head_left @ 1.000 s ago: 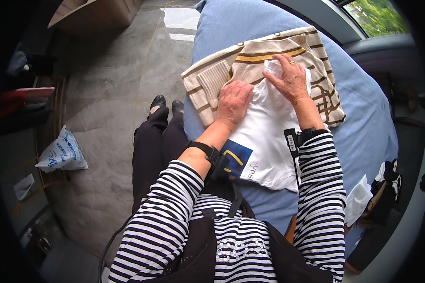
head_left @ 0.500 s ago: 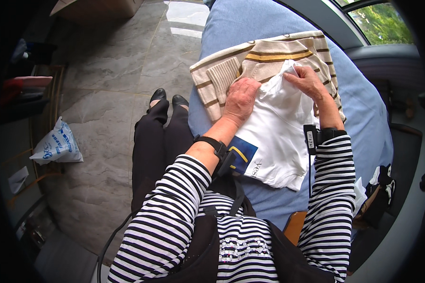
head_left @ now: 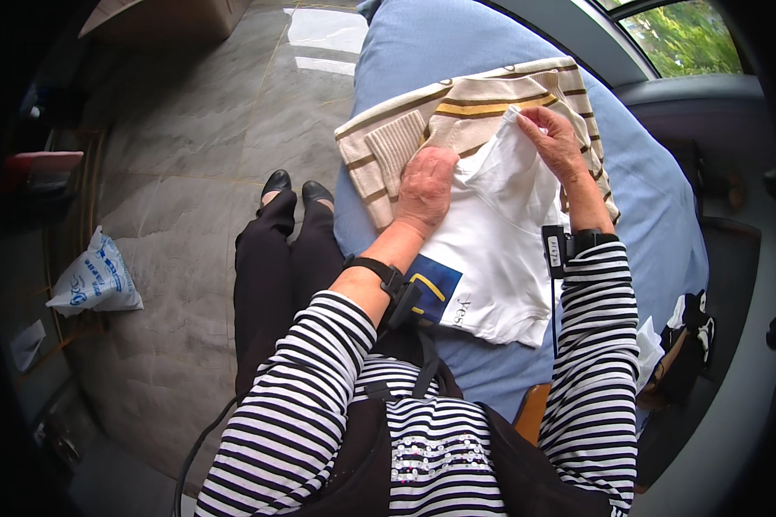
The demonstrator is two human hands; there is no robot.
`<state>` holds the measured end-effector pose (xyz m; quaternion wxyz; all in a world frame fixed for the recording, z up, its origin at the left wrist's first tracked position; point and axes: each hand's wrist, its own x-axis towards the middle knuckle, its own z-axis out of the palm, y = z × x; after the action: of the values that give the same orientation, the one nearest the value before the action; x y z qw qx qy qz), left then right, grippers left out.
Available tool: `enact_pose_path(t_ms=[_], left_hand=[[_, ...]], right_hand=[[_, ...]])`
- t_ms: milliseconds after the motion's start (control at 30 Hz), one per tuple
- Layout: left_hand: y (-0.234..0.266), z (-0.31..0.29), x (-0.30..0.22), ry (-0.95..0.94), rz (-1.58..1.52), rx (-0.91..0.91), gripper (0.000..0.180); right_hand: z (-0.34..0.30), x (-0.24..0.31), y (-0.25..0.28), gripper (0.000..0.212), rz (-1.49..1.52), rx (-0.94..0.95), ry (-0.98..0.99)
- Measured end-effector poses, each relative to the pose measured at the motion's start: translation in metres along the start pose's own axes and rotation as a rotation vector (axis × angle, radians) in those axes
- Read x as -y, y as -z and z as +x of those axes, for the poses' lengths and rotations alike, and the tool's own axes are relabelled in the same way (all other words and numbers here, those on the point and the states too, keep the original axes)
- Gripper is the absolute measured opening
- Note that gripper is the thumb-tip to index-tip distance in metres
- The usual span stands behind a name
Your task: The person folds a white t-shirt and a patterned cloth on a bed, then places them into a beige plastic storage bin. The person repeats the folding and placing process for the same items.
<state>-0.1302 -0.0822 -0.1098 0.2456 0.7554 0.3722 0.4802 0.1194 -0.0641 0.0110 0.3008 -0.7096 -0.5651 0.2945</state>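
Observation:
A white T-shirt with a dark blue square print and some dark lettering lies partly folded in front of me. Its upper part overlaps a folded beige knit sweater with brown and mustard stripes. My right hand pinches a corner of the shirt near the sweater's collar and holds it raised. At the shirt's left edge, my left hand is closed with its fingers curled over the fabric; the fingertips are hidden. Both garments rest on a blue cloth-covered surface.
A white plastic bag with blue print stands on the left beside a rack. A cardboard box sits on the grey tiled floor at the far left. Dark and white items lie at the right, and a window is at the upper right.
My right hand has drawn the shirt's corner slightly up and left, stretching the fabric into a point. The left hand stays at the shirt's left edge. The whole view has shifted a little.

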Motion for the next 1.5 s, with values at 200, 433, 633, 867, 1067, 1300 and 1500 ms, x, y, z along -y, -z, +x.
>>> enact_pose_path(t_ms=[200, 433, 633, 867, 1067, 1300, 1500], left_hand=[[-0.001, 0.002, 0.001, -0.038, 0.023, -0.015, 0.023], [0.001, 0.002, -0.001, -0.033, 0.064, 0.018, 0.028], [0.000, 0.004, -0.002, -0.025, 0.068, 0.036, 0.026], [-0.002, 0.003, -0.002, -0.027, 0.083, 0.028, 0.025], [-0.002, 0.004, -0.003, -0.041, 0.065, 0.036, 0.026], [-0.001, 0.005, -0.005, -0.061, 0.060, 0.041, 0.022], [-0.002, 0.005, -0.005, -0.070, 0.070, 0.031, 0.019]], right_hand=[[-0.019, -0.033, 0.042, 0.027, 0.269, -0.329, -0.043], [-0.103, -0.084, 0.055, 0.035, 0.269, -0.192, -0.470], [-0.125, -0.089, 0.036, 0.044, 0.141, -0.035, -0.443], [-0.118, -0.095, 0.044, 0.036, 0.231, -0.034, -0.451], [-0.082, -0.089, 0.052, 0.030, 0.155, -0.351, -0.344], [-0.040, -0.059, 0.042, 0.049, -0.221, -0.152, -0.491], [-0.025, -0.064, 0.034, 0.030, 0.243, -0.106, -0.565]])
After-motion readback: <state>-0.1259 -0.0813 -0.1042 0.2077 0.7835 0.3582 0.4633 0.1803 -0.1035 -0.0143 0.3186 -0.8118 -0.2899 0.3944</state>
